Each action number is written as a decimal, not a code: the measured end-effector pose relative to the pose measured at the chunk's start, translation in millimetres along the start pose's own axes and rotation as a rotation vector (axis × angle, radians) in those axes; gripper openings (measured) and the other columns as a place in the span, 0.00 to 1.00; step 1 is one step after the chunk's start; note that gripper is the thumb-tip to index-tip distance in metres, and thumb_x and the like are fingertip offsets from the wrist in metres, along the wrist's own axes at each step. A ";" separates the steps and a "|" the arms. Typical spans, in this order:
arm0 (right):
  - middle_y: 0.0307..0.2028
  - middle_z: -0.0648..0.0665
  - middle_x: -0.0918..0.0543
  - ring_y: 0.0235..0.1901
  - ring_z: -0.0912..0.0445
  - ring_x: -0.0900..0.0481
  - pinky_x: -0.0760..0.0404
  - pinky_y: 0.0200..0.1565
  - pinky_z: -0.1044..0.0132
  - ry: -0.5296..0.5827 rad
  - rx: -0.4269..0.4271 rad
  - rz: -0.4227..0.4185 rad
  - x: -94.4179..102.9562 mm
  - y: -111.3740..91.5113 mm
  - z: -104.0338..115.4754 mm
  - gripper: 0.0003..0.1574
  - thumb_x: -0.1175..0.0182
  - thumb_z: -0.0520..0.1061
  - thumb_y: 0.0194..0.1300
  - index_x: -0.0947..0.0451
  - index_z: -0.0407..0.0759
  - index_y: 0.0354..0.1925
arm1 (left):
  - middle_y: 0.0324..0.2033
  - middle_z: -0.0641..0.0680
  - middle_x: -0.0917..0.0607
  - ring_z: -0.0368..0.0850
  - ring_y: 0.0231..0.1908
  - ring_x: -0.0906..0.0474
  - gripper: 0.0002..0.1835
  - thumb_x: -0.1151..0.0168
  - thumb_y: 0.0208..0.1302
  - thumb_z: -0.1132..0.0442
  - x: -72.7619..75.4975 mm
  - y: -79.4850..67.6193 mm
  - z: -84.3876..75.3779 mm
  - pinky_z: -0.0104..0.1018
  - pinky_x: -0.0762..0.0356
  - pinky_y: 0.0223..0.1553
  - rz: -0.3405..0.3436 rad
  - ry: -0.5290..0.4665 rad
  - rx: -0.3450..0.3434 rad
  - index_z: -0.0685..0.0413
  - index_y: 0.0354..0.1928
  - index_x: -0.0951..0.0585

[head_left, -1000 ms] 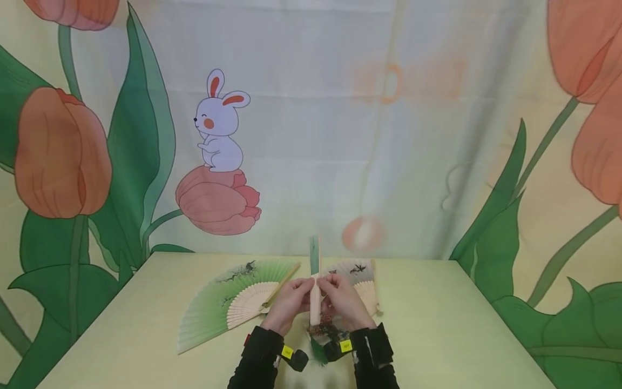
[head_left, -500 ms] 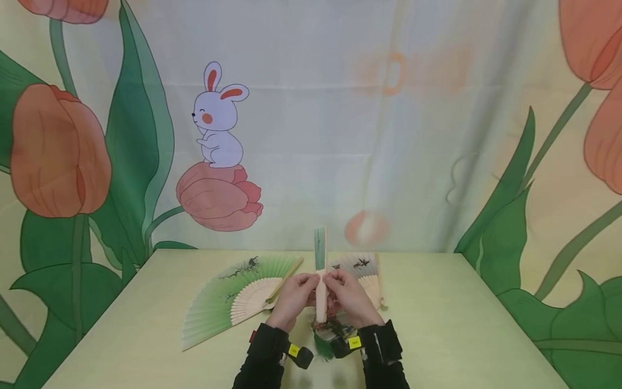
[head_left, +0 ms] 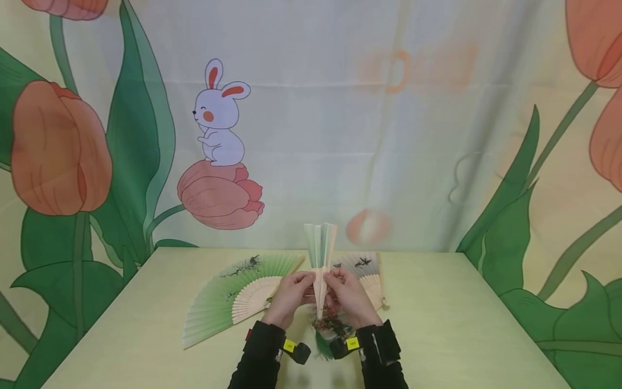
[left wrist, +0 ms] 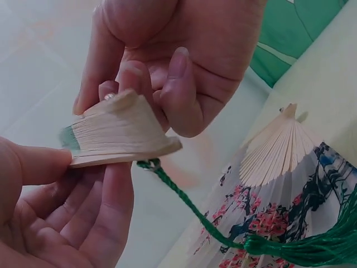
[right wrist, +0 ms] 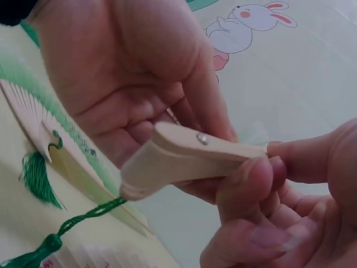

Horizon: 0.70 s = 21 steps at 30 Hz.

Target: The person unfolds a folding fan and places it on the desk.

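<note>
Both hands hold a folding fan (head_left: 320, 248) with pale wooden ribs upright over the table, its green leaf partly spread at the top. My left hand (head_left: 290, 297) pinches one side with thumb and fingers, and my right hand (head_left: 351, 294) pinches the other. In the left wrist view the stacked ribs (left wrist: 120, 134) narrow toward the pivot end. A metal rivet (right wrist: 202, 138) shows there in the right wrist view. From that end hangs a green tassel (left wrist: 295, 248) on a braided cord. Below the hands lies a spread fan with red blossoms (left wrist: 268, 220).
A wide-spread green fan (head_left: 206, 319) lies on the table (head_left: 461, 324) to the left; its green tassel (right wrist: 39, 178) shows in the right wrist view. Behind my right hand is a spread grey-white fan (head_left: 366, 270). A printed curtain (head_left: 311, 135) hangs behind the table.
The held fan went from a closed, narrow stick to a slightly spread one, its green folds parting at the top. Both hands keep their pinch. The head view has shifted slightly.
</note>
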State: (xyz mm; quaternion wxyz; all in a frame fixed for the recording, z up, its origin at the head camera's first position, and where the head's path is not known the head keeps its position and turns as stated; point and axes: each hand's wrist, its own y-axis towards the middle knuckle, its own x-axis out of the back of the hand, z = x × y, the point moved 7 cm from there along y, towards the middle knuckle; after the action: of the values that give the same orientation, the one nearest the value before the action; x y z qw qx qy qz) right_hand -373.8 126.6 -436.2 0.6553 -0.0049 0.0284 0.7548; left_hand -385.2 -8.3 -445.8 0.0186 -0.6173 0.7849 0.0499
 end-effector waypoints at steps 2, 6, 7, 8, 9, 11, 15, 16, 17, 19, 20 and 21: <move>0.18 0.48 0.28 0.15 0.59 0.33 0.38 0.19 0.67 0.007 0.003 -0.007 -1.1 -0.7 1.4 0.15 0.48 0.47 0.75 0.32 0.33 0.46 | 0.35 0.54 0.14 0.43 0.35 0.16 0.19 0.48 0.75 0.57 0.9 0.2 0.5 0.39 0.17 0.40 -0.007 -0.015 0.011 0.67 0.54 0.21; 0.18 0.49 0.28 0.15 0.59 0.32 0.38 0.18 0.68 0.022 -0.003 -0.020 -1.3 -1.2 2.4 0.14 0.48 0.46 0.75 0.32 0.33 0.45 | 0.33 0.53 0.14 0.41 0.32 0.16 0.18 0.47 0.75 0.58 1.8 1.7 2.7 0.37 0.17 0.38 -0.021 -0.027 0.030 0.67 0.53 0.20; 0.18 0.49 0.28 0.15 0.59 0.32 0.38 0.18 0.68 0.025 -0.005 -0.022 -1.2 -1.1 2.8 0.14 0.48 0.45 0.75 0.32 0.33 0.44 | 0.32 0.53 0.14 0.41 0.32 0.16 0.18 0.47 0.74 0.58 1.6 2.1 2.9 0.37 0.17 0.38 -0.022 -0.028 0.030 0.67 0.52 0.20; 0.18 0.49 0.28 0.15 0.59 0.32 0.38 0.18 0.68 0.027 -0.008 -0.024 -1.0 -1.1 2.9 0.13 0.48 0.45 0.75 0.32 0.34 0.44 | 0.32 0.53 0.14 0.41 0.32 0.16 0.18 0.47 0.74 0.58 1.8 2.7 3.6 0.36 0.17 0.38 -0.023 -0.029 0.033 0.67 0.52 0.20; 0.18 0.49 0.28 0.15 0.59 0.32 0.38 0.18 0.68 0.029 -0.010 -0.026 -0.8 -1.0 2.9 0.13 0.48 0.45 0.75 0.32 0.34 0.44 | 0.31 0.52 0.14 0.41 0.31 0.16 0.18 0.47 0.74 0.58 1.8 3.0 3.9 0.36 0.17 0.37 -0.023 -0.028 0.033 0.67 0.52 0.20; 0.18 0.49 0.29 0.15 0.59 0.32 0.38 0.18 0.68 0.030 -0.010 -0.028 -0.6 -1.1 3.6 0.13 0.48 0.45 0.75 0.33 0.34 0.44 | 0.31 0.52 0.14 0.41 0.31 0.16 0.18 0.47 0.74 0.58 1.9 3.3 4.5 0.36 0.17 0.37 -0.023 -0.029 0.035 0.68 0.52 0.20; 0.18 0.49 0.29 0.15 0.59 0.32 0.38 0.18 0.69 0.029 0.000 -0.033 0.5 -0.3 3.6 0.12 0.49 0.45 0.76 0.33 0.35 0.42 | 0.31 0.53 0.14 0.41 0.30 0.16 0.18 0.47 0.74 0.58 3.2 2.9 4.8 0.38 0.16 0.38 -0.025 -0.033 0.037 0.68 0.51 0.20; 0.18 0.49 0.29 0.15 0.59 0.33 0.39 0.18 0.69 0.032 0.001 -0.034 1.0 0.1 3.3 0.12 0.49 0.45 0.76 0.33 0.36 0.41 | 0.31 0.53 0.14 0.41 0.30 0.16 0.18 0.47 0.74 0.58 3.4 2.6 4.4 0.38 0.16 0.38 -0.026 -0.037 0.038 0.68 0.51 0.20; 0.17 0.49 0.29 0.15 0.59 0.33 0.39 0.18 0.69 0.037 0.003 -0.034 1.4 0.5 3.0 0.11 0.50 0.45 0.76 0.33 0.36 0.41 | 0.31 0.53 0.15 0.41 0.30 0.16 0.18 0.47 0.74 0.58 3.6 2.3 3.9 0.38 0.16 0.38 -0.027 -0.040 0.038 0.68 0.51 0.20; 0.17 0.48 0.30 0.14 0.59 0.33 0.40 0.18 0.68 0.046 0.009 -0.036 2.2 1.3 2.3 0.11 0.50 0.44 0.76 0.33 0.36 0.39 | 0.30 0.53 0.15 0.41 0.30 0.16 0.18 0.46 0.74 0.58 3.8 2.0 3.3 0.39 0.16 0.38 -0.028 -0.044 0.037 0.68 0.51 0.20; 0.17 0.49 0.30 0.14 0.58 0.33 0.40 0.18 0.68 0.048 0.009 -0.037 2.5 1.4 2.0 0.11 0.50 0.44 0.76 0.33 0.36 0.39 | 0.30 0.53 0.14 0.41 0.30 0.16 0.18 0.46 0.73 0.58 3.7 2.0 3.2 0.39 0.16 0.38 -0.027 -0.047 0.038 0.67 0.50 0.20; 0.17 0.49 0.30 0.14 0.58 0.33 0.40 0.18 0.68 0.052 0.009 -0.038 2.6 1.4 2.0 0.11 0.51 0.44 0.76 0.33 0.36 0.39 | 0.30 0.52 0.14 0.41 0.30 0.16 0.18 0.47 0.74 0.57 3.5 2.1 3.2 0.39 0.16 0.38 -0.025 -0.049 0.037 0.67 0.50 0.20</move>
State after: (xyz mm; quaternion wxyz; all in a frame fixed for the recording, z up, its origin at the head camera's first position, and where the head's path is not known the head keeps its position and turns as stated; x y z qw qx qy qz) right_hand -375.5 129.1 -434.3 0.6685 -0.0221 0.0485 0.7418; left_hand -388.1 -10.9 -449.2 0.0499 -0.6251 0.7773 0.0503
